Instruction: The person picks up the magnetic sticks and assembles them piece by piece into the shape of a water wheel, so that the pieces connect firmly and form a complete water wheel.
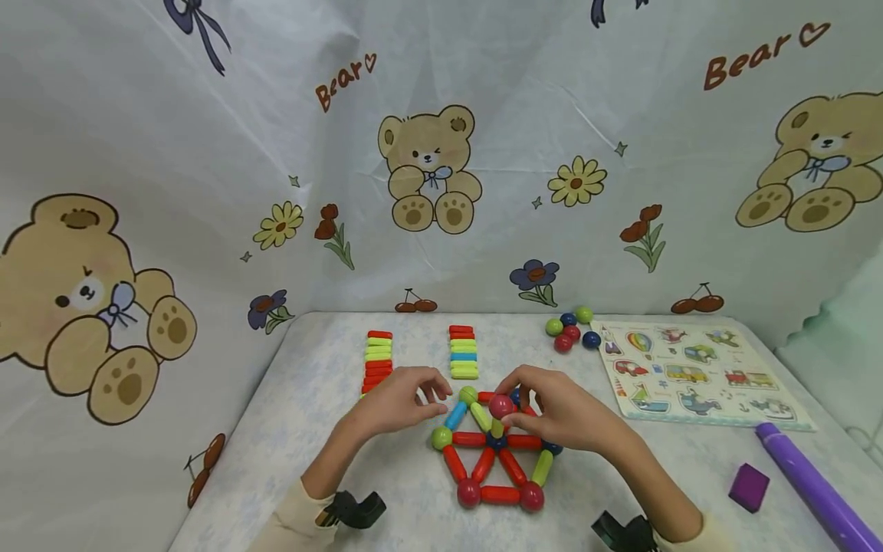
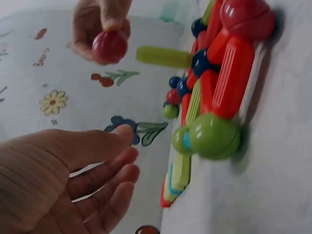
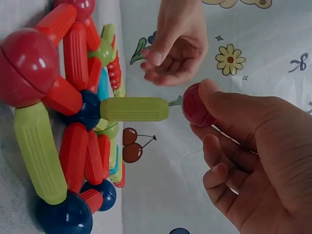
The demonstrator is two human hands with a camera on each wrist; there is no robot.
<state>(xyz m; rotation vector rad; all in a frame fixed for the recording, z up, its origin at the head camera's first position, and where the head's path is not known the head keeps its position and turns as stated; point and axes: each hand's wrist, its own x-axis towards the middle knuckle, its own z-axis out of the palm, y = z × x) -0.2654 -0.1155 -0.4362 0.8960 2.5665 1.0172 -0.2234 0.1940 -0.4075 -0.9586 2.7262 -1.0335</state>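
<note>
We saw the purple roll (image 1: 816,491) cut off by the head view's lower edge; the left grip (image 1: 405,395) partly hid one stick row (image 1: 379,357).

Rod-and-ball frame (image 1: 484,464) on table (image 1: 428,529); stick rows (image 1: 464,356) behind; loose balls (image 1: 571,333) behind right; board (image 1: 710,391) right of balls.

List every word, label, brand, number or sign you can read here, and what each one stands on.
"Bear", followed by a heart: on the backdrop, left of centre in the head view.
"Bear", followed by a heart: on the backdrop, upper right.
Too blurred: reddish lettering on the backdrop, left wrist view.
Picture board: any print is too small to read.
Rods and balls: none legible.
</note>
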